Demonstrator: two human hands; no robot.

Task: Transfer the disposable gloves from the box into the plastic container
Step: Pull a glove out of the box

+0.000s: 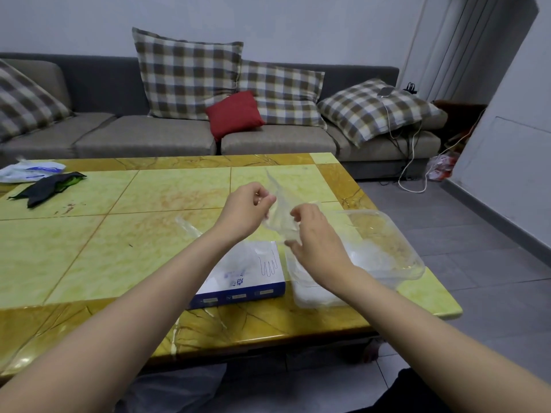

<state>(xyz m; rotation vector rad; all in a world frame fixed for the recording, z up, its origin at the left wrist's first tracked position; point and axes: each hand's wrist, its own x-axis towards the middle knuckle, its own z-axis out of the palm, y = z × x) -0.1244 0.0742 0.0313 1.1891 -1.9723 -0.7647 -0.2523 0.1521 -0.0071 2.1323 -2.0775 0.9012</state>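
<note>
Though illegible, blue print on box [253, 277]

At frame centre, the left hand [247, 208] and right hand [313, 242] each pinch a thin transparent glove [280, 210], holding it between them above the table [119, 248]. The blue-and-white box [247, 278] lies flat just below the hands. The open plastic container [414, 263] sits immediately right of it and appears to hold more gloves, though its contents are indistinct.
</note>
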